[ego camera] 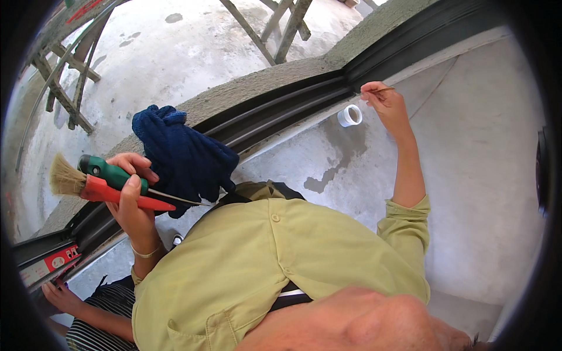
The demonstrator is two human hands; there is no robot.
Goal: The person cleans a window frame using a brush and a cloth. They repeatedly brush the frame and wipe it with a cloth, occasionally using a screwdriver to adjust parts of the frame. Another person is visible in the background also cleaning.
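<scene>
My left hand (136,197) grips two tools together. One is a paintbrush (105,191) with pale bristles and a red handle; the other is a screwdriver (116,173) with a green handle, its thin shaft pointing toward my shirt. A dark blue towel (182,162) hangs beside these fingers, over the dark window track (281,114); whether they also hold it I cannot tell. At the track's far corner, my right hand (384,103) pinches a thin brown stick (384,89) between thumb and fingers. Just below that hand stands a small white plastic cup (350,116).
A wet patch (336,158) marks the concrete floor under the cup. Beyond the rough cement sill (263,81) stand wooden trestles (285,33). At lower left, another person's hand (63,298) is by a red-and-white label (50,265) on the frame.
</scene>
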